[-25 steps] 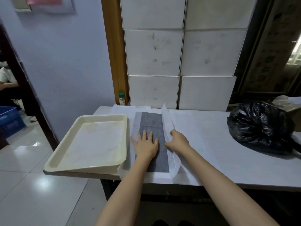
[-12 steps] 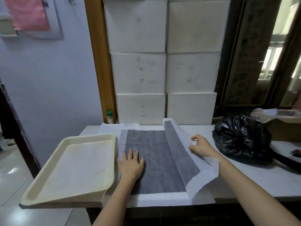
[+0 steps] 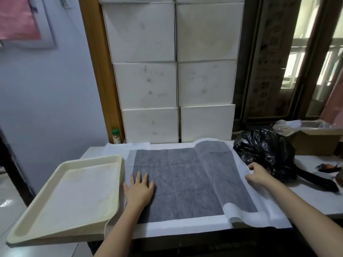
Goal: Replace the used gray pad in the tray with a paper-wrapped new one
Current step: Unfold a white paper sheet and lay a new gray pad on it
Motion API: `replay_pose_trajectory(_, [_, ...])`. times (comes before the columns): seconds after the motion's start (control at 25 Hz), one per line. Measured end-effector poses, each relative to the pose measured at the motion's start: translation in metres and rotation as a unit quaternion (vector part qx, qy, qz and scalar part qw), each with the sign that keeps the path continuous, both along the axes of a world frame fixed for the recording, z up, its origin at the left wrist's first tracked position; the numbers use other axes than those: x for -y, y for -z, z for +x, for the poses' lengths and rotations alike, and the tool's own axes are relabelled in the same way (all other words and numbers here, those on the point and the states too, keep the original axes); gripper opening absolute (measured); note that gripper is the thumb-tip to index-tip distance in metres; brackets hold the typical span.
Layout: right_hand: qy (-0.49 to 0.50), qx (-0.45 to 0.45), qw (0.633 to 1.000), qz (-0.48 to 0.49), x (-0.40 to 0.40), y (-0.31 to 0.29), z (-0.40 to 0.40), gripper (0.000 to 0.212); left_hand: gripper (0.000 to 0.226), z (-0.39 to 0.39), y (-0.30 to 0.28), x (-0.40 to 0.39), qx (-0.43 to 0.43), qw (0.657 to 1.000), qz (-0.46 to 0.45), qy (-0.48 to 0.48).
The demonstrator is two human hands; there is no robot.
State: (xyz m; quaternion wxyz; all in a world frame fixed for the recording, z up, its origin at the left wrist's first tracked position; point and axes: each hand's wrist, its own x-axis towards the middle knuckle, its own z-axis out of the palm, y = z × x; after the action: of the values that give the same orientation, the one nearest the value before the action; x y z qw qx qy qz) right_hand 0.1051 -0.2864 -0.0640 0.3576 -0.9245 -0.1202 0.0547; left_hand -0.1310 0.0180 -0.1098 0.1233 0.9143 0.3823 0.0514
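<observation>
Two bare hands work over a white table (image 3: 315, 203), and the scene runs from a tray at the left to a bag at the right. The cream tray (image 3: 27, 227) sits at the table's left end, its near corner hanging past the edge; its floor shows only faint stains, with no pad inside it. Behind the tray, against the wall, stands a small bottle with a green cap (image 3: 116, 136), next to a stack of white boxes (image 3: 176, 86).

Just beside the tray lies the gray pad (image 3: 183, 184), spread on its white paper wrap (image 3: 185, 226), which shows as a border along the near and left sides. The left hand (image 3: 139, 191) lies flat on the pad's left part, fingers straight and slightly spread, pressing down and gripping nothing.

Further right, the pad's last panel is not yet flat: it bows upward in a long fold, and the paper curls over at the near corner. The right hand (image 3: 258, 176) is at that raised edge with its fingers curled, pinching the white margin of the wrap.

Touching or almost touching this hand from behind is a crumpled black plastic bag (image 3: 265, 151), and beyond it a cardboard box (image 3: 315, 143) with clear plastic over the top.
</observation>
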Motion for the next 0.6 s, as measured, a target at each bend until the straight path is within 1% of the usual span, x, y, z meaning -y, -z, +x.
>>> replay_pose_trajectory(0.08, [0.013,0.018,1.0,-0.016,0.004,0.001,0.003,0.019,0.057,0.0,0.0,-0.001,-0.008,1.0,0.002,0.002])
replay_pose_trajectory(0.16, [0.021,0.06,0.997,-0.035,0.007,-0.004,0.01,0.019,0.057,-0.002,0.001,-0.004,-0.01,1.0,0.002,0.001])
replay_pose_trajectory(0.24, [0.023,0.095,0.991,-0.089,0.011,-0.008,0.016,0.021,0.058,-0.003,0.002,-0.008,-0.01,1.0,0.0,0.0])
replay_pose_trajectory(0.28, [0.025,0.099,0.986,-0.132,0.012,-0.008,0.016,0.025,0.058,-0.003,0.002,-0.009,-0.01,1.0,0.0,0.0])
replay_pose_trajectory(0.32, [0.034,0.098,0.976,-0.192,0.013,-0.005,0.014,0.03,0.058,-0.003,0.003,-0.009,-0.01,1.0,-0.001,0.0])
replay_pose_trajectory(0.36, [0.05,0.11,0.956,-0.268,0.01,-0.002,0.009,0.035,0.058,-0.003,0.003,-0.009,-0.011,1.0,-0.001,0.0])
replay_pose_trajectory(0.4, [0.063,0.15,0.925,-0.344,0.004,0.001,0.003,0.036,0.058,-0.002,0.002,-0.009,-0.014,1.0,-0.001,-0.002])
replay_pose_trajectory(0.44, [0.064,0.212,0.891,-0.395,-0.006,0.0,-0.006,0.034,0.058,-0.002,0.001,-0.009,-0.019,1.0,0.005,-0.002])
replay_pose_trajectory(0.48, [0.043,0.284,0.864,-0.414,-0.018,-0.002,-0.014,0.033,0.058,-0.001,0.0,-0.009,-0.021,1.0,0.023,-0.001])
replay_pose_trajectory(0.52, [-0.001,0.341,0.852,-0.398,-0.033,-0.003,-0.02,0.034,0.057,0.001,-0.002,-0.008,-0.02,0.999,0.05,0.004])
replay_pose_trajectory(0.56, [-0.065,0.36,0.857,-0.364,-0.049,-0.003,-0.025,0.041,0.056,0.004,-0.005,-0.007,-0.012,0.997,0.074,0.014])
replay_pose_trajectory(0.6, [-0.128,0.333,0.877,-0.321,-0.064,0.0,-0.029,0.05,0.055,0.008,-0.007,-0.004,-0.001,0.996,0.081,0.028])
